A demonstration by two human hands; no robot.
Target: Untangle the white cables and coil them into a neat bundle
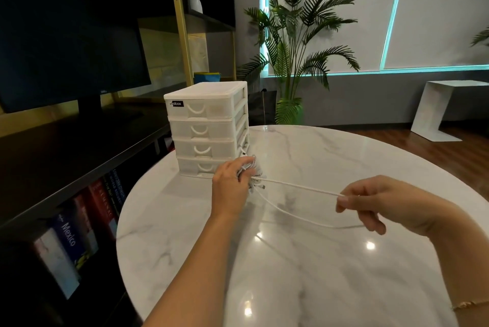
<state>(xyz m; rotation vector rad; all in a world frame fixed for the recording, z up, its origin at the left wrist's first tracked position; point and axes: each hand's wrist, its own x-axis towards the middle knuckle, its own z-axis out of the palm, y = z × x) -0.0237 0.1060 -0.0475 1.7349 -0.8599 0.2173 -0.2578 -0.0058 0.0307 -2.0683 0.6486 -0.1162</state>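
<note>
Left hand [230, 186] gripping coiled white cables [254, 174] above marble table [330, 260], beside white drawer unit [209, 125], right hand [370, 201] pinching a strand [299, 187] pulled taut between them.

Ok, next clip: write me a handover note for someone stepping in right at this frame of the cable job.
Left hand: grips the cable bundle, held just above the marble table, beside the white drawer unit.
Right hand: fingers pinch a single white strand, pulled taut from the bundle.
A second strand sags from the bundle toward the right hand.
Done: part of the cable looks gathered in the left hand.
Left: feed in both loose strands, check for remaining tangles, which the bundle is too small to show, and finish a neat coil.
</note>
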